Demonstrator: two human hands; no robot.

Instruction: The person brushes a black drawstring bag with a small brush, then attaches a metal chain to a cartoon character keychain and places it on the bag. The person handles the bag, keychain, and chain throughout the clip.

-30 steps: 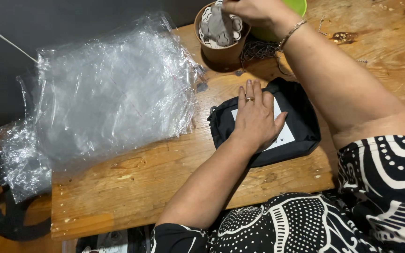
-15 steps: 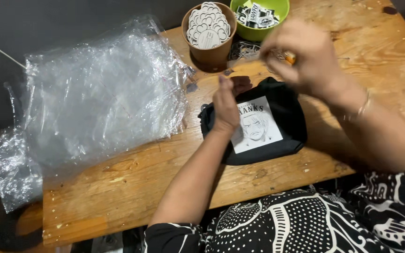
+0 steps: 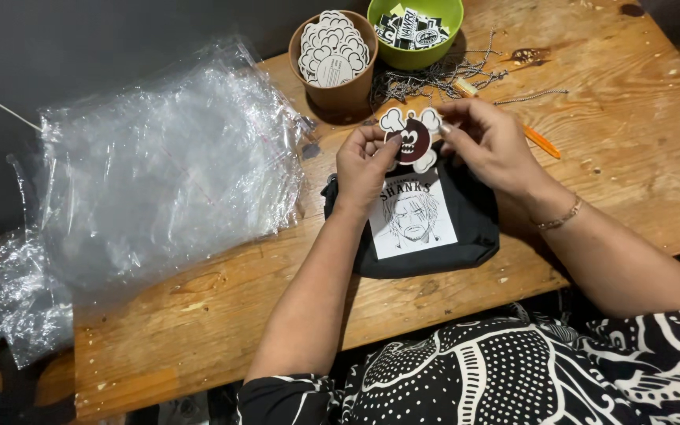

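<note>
My left hand (image 3: 366,163) and my right hand (image 3: 491,142) together hold a small die-cut sticker (image 3: 411,138), white with a dark round figure, above a black drawstring pouch (image 3: 466,228). The pouch lies flat on the wooden table (image 3: 631,157) and carries a white printed panel with a drawn face. My left fingers pinch the sticker's left edge, my right fingers its right edge. A bracelet circles my right wrist.
A brown cup (image 3: 338,90) full of similar stickers and a green bowl (image 3: 416,47) of black-and-white stickers stand at the table's far edge. Ball chains (image 3: 434,79) and an orange pen (image 3: 543,142) lie near them. A pile of clear plastic bags (image 3: 159,181) covers the left side.
My right hand has come back from the brown cup with a sticker. My left hand has lifted off the pouch and joined it on the sticker above the pouch.
</note>
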